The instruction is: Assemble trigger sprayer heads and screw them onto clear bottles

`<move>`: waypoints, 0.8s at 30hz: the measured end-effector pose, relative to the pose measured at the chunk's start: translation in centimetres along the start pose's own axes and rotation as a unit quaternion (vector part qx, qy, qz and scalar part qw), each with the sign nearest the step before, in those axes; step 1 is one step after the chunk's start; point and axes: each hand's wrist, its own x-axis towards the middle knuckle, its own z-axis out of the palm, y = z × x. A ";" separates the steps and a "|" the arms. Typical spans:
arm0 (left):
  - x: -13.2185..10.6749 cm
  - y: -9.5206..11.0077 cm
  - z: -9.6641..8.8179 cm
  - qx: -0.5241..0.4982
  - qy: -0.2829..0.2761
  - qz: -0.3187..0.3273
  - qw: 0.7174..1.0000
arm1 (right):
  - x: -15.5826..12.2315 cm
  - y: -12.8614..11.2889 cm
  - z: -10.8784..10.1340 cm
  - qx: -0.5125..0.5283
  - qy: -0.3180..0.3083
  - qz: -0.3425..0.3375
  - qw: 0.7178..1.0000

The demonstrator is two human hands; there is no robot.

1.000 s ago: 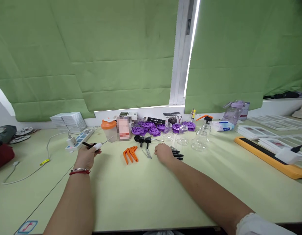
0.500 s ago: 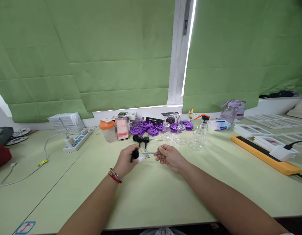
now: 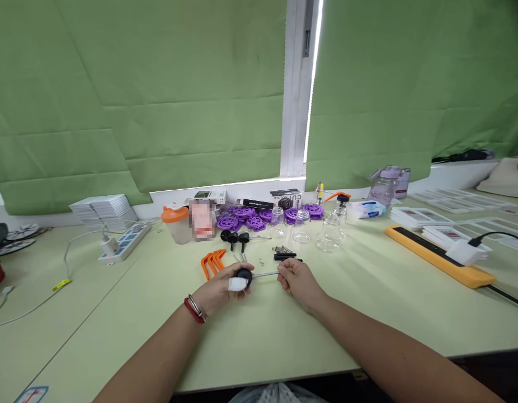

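Observation:
My left hand (image 3: 219,291), with a white wrap on one digit, is closed around a black round plastic head (image 3: 244,275). A thin metal rod (image 3: 265,274) sticks out of that head toward the right. At the rod's far end, my right hand (image 3: 300,284) pinches it between thumb and fingers. Just beyond my left hand lie several orange bent handles (image 3: 212,262) and a few thin metal pins (image 3: 242,257). Several similar black heads (image 3: 243,238) sit farther back. Small springs (image 3: 282,249) and black tubes (image 3: 285,257) lie behind my right hand, which partly hides the tubes.
Purple spoked plastic pieces (image 3: 244,214) are heaped by the wall, with clear bottle-like vessels (image 3: 301,235) in front. An orange-lidded cup (image 3: 175,225) and a phone (image 3: 202,219) stand left of them. Power strips lie left (image 3: 128,243) and right (image 3: 439,256), with cables.
Both hands have shifted slightly down and right with the rod. My left hand has turned, so the black head's round face shows. The orange handles, springs and black tubes have come into sight.

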 end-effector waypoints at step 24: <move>0.7 -1.6 -0.4 0.300 0.051 0.036 0.952 | 0.5 -0.1 -0.9 -0.020 0.011 0.041 0.999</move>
